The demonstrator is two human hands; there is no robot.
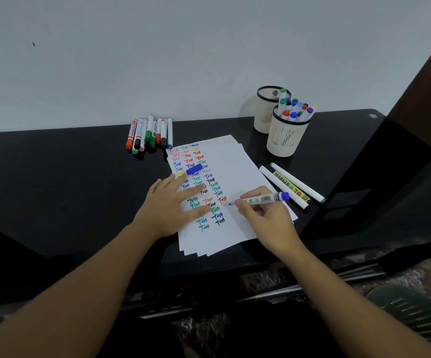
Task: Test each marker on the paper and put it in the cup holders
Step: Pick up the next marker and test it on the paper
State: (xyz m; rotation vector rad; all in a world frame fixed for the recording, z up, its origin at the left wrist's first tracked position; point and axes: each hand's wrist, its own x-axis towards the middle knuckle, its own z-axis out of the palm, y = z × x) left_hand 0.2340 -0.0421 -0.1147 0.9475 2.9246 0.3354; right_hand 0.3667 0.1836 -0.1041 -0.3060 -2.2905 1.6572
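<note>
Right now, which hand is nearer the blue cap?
Left. The left hand lies flat just below the blue cap; the right hand, holding the marker, is farther off, lower right.

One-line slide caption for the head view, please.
Right hand touches a blue marker to the paper, left hand flat on it, blue cap off.

I can read "Test" handwritten over and over in red, green, blue and black on the white paper sheet. The yellow-labelled white marker lying right of it says "MARKER" and "70". Print on the other markers is too small for me.
</note>
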